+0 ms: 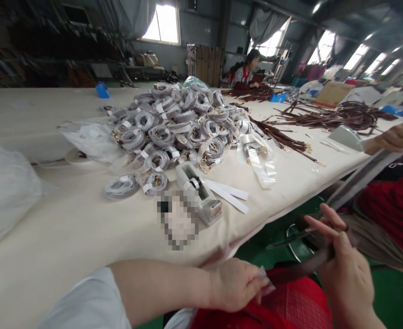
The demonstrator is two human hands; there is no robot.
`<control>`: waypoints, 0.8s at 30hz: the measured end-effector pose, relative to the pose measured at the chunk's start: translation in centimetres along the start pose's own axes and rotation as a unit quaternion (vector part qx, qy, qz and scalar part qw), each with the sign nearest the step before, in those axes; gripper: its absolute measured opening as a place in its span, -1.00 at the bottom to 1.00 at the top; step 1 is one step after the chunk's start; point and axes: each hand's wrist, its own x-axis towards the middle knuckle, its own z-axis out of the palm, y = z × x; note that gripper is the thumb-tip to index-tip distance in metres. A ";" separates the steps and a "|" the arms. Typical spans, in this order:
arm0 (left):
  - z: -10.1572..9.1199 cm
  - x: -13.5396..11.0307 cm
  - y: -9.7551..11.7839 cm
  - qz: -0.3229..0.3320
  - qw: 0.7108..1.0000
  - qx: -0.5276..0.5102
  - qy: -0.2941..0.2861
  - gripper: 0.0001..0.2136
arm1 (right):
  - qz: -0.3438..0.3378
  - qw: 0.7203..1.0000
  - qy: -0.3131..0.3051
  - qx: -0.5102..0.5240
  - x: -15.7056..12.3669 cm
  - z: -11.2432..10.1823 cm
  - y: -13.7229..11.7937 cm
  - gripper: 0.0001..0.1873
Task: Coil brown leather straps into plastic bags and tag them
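Low in front of me, my left hand [235, 283] is closed on one end of a brown strap [295, 270], where a bit of clear plastic sticks out past the fingers. The strap runs to my right hand [347, 267], which grips it near the thumb while two fingers stretch out. Both hands are over my red apron [304, 299], off the table's edge. On the table beyond lie a tape dispenser [199, 194], white paper strips [230, 194] and a heap of coiled, plastic-wrapped straps [184, 123].
At right, a co-worker's hand [398, 137] holds a plastic-sleeved strap [362, 178] beside another tape dispenser [347, 138]. Loose brown straps [341, 116] lie farther back. Clear plastic bags [5, 192] are at left. Another person [244, 75] sits at the far side.
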 end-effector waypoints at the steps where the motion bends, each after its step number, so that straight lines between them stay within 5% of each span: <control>1: -0.1 -0.1 0.3 0.002 1.000 0.000 0.005 -0.55 | -0.006 1.000 0.013 0.005 0.7 -0.6 -0.3 -0.56; 6: -1.8 0.6 3.3 0.016 0.998 0.004 0.064 -0.51 | -0.101 0.994 -0.008 -0.033 3.7 -3.2 -1.5 -0.58; 13: -3.2 3.7 7.3 0.044 0.984 -0.097 0.144 -0.43 | -0.223 0.963 -0.151 -0.027 4.6 -3.0 -4.0 -0.57; 19: -3.4 5.7 8.2 0.030 0.981 -0.131 0.143 -0.37 | -0.085 0.983 -0.057 0.152 9.7 -5.5 -4.4 -0.52; 24: -6.1 6.7 13.5 0.091 0.961 -0.119 0.233 -0.40 | -0.054 0.977 -0.093 0.184 11.4 -6.6 -7.6 -0.49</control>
